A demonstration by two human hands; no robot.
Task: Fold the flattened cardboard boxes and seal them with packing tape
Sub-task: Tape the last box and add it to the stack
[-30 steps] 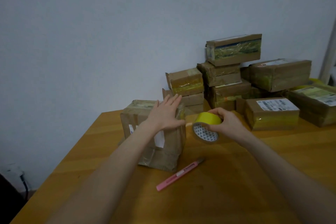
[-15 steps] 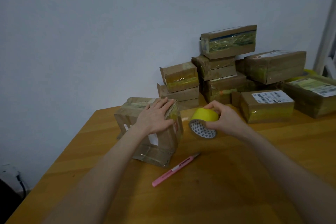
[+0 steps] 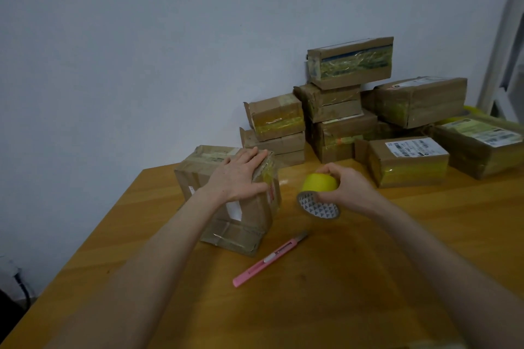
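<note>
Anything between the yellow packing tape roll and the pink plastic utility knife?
Nothing. In the head view, only a bare strip of wooden table separates the yellow packing tape roll, gripped by the right hand, from the tip of the pink plastic utility knife.

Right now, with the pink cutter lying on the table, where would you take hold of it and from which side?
I would pinch the cutter across its narrow pink body, near its middle, coming down from above. It lies flat on the table, so only the top and long edges are free, and the metal tip points far-right, away from the near end.
</note>
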